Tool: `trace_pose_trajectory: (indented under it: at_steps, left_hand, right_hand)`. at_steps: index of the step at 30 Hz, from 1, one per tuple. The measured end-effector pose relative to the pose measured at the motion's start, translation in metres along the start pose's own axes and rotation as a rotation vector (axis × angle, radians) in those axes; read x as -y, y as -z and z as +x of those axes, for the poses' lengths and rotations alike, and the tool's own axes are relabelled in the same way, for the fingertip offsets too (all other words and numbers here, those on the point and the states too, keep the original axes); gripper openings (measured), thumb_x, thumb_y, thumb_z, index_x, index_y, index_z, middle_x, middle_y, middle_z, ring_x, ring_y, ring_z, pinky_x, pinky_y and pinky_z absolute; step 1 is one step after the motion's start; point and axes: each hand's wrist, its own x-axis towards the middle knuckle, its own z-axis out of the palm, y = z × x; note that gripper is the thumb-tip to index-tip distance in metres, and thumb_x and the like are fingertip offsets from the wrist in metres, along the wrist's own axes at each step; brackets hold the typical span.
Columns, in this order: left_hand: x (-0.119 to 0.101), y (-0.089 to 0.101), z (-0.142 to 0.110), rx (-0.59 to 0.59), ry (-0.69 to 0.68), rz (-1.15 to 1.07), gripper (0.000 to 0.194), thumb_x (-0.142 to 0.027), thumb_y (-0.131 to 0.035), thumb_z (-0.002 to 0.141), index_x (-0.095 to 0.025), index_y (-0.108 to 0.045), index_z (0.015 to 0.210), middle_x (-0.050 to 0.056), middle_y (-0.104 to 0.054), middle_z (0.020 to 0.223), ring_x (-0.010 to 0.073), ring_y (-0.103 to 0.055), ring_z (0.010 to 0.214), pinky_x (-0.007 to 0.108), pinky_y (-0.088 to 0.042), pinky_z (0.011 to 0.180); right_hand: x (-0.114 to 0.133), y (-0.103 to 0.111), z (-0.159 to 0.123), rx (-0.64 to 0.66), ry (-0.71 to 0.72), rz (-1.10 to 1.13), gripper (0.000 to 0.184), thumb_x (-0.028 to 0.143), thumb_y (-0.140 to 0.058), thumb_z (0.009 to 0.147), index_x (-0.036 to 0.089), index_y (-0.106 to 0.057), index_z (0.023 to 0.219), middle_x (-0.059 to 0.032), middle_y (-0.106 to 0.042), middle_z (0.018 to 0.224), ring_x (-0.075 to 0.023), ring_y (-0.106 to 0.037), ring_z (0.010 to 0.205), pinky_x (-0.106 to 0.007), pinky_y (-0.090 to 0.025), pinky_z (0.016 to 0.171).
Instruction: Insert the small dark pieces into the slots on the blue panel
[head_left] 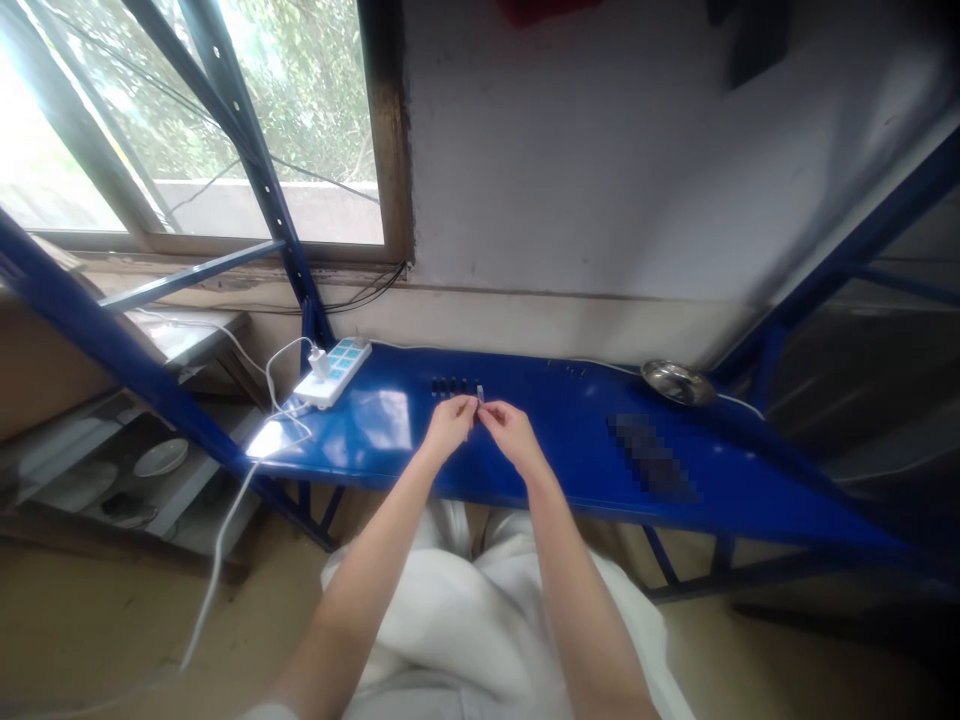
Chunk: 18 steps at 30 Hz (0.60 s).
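Note:
Over the blue tabletop [547, 420], my left hand [450, 424] and my right hand [510, 432] meet with their fingertips pinched closed. A small silvery piece [481, 393] with a dark end sticks up between them. It is too small to name, and the fingers cover its lower part. Just beyond my left hand stand several small black pieces [443, 386] in a short row, apart from the fingers.
A white power strip [334, 376] with a plug and loose cord lies at the left. On the right are a shiny metal bowl [677, 382] and a blurred dark object [651, 455]. Several tiny pieces [574, 371] lie near the back edge. Blue frame posts [262, 180] rise beside the window.

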Motion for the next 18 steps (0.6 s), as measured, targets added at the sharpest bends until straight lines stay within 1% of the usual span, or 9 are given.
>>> trace_pose_trajectory:
  at_steps: [4, 6, 7, 9, 12, 13, 15, 16, 18]
  left_hand:
    - [-0.002, -0.004, 0.000, 0.091, 0.004, -0.002, 0.040, -0.044, -0.041, 0.083, -0.013, -0.065, 0.092, -0.001, -0.051, 0.057, 0.0059, -0.041, 0.041, 0.019, -0.034, 0.042]
    - [0.000, -0.008, 0.002, 0.132, 0.004, -0.017, 0.043, -0.045, -0.040, 0.083, -0.014, -0.064, 0.102, -0.001, -0.052, 0.060, 0.0061, -0.041, 0.043, 0.019, -0.034, 0.042]
    - [0.002, -0.010, 0.004, 0.128, -0.001, -0.019, 0.044, -0.045, -0.039, 0.084, -0.014, -0.062, 0.106, 0.000, -0.053, 0.062, 0.0063, -0.041, 0.044, 0.019, -0.034, 0.043]
    - [0.012, -0.014, 0.007, 0.054, -0.008, -0.008, 0.044, -0.043, -0.038, 0.085, -0.014, -0.062, 0.107, 0.000, -0.053, 0.063, 0.0067, -0.043, 0.046, 0.019, -0.036, 0.046]
    - [0.035, -0.019, 0.013, -0.133, 0.035, 0.030, 0.040, -0.038, -0.036, 0.086, -0.013, -0.064, 0.099, 0.000, -0.053, 0.061, 0.0082, -0.046, 0.050, 0.020, -0.038, 0.052]
    - [0.044, -0.019, 0.014, -0.173, 0.057, 0.039, 0.039, -0.036, -0.035, 0.086, -0.013, -0.064, 0.096, 0.000, -0.052, 0.061, 0.0088, -0.047, 0.051, 0.021, -0.039, 0.053]
    - [0.058, -0.020, 0.016, -0.208, 0.082, 0.040, 0.037, -0.036, -0.034, 0.086, -0.013, -0.064, 0.091, 0.000, -0.052, 0.060, 0.0093, -0.048, 0.052, 0.021, -0.039, 0.055]
    - [0.064, -0.019, 0.017, -0.213, 0.085, 0.037, 0.037, -0.036, -0.035, 0.086, -0.013, -0.064, 0.090, 0.000, -0.052, 0.060, 0.0093, -0.048, 0.052, 0.021, -0.039, 0.055]
    - [0.071, -0.019, 0.018, -0.201, 0.086, 0.026, 0.036, -0.036, -0.035, 0.086, -0.014, -0.063, 0.087, 0.000, -0.052, 0.060, 0.0090, -0.047, 0.052, 0.021, -0.040, 0.055]
  right_hand:
    - [-0.005, 0.006, 0.004, 0.062, 0.011, -0.064, 0.024, 0.040, -0.055, 0.074, 0.017, -0.060, 0.073, -0.0029, -0.064, 0.074, -0.0144, -0.056, 0.067, -0.028, -0.043, 0.065]
    - [-0.010, 0.012, 0.009, 0.069, 0.031, -0.119, 0.025, 0.041, -0.055, 0.074, 0.017, -0.058, 0.070, -0.0024, -0.062, 0.072, -0.0139, -0.054, 0.064, -0.028, -0.042, 0.063]
    - [-0.014, 0.015, 0.012, 0.055, 0.037, -0.142, 0.025, 0.041, -0.055, 0.074, 0.017, -0.058, 0.070, -0.0023, -0.062, 0.072, -0.0138, -0.054, 0.064, -0.028, -0.042, 0.063]
    - [-0.024, 0.023, 0.021, -0.016, 0.028, -0.172, 0.026, 0.043, -0.055, 0.073, 0.017, -0.058, 0.072, -0.0026, -0.062, 0.072, -0.0143, -0.054, 0.064, -0.029, -0.042, 0.064]
    - [-0.041, 0.035, 0.038, -0.206, -0.017, -0.175, 0.030, 0.046, -0.055, 0.071, 0.016, -0.058, 0.074, -0.0047, -0.062, 0.076, -0.0160, -0.055, 0.068, -0.029, -0.042, 0.065]
    - [-0.046, 0.039, 0.044, -0.263, -0.041, -0.161, 0.031, 0.046, -0.054, 0.071, 0.016, -0.058, 0.074, -0.0052, -0.062, 0.075, -0.0163, -0.055, 0.068, -0.029, -0.043, 0.065]
    - [-0.056, 0.044, 0.056, -0.362, -0.091, -0.166, 0.030, 0.045, -0.053, 0.072, 0.016, -0.057, 0.075, -0.0055, -0.062, 0.074, -0.0163, -0.055, 0.066, -0.029, -0.043, 0.063]
    - [-0.061, 0.045, 0.062, -0.388, -0.100, -0.188, 0.028, 0.044, -0.052, 0.073, 0.016, -0.056, 0.074, -0.0054, -0.062, 0.074, -0.0163, -0.055, 0.066, -0.029, -0.043, 0.063]
    - [-0.071, 0.045, 0.073, -0.392, -0.097, -0.258, 0.024, 0.040, -0.051, 0.074, 0.016, -0.056, 0.074, -0.0056, -0.062, 0.074, -0.0164, -0.055, 0.067, -0.028, -0.043, 0.064]
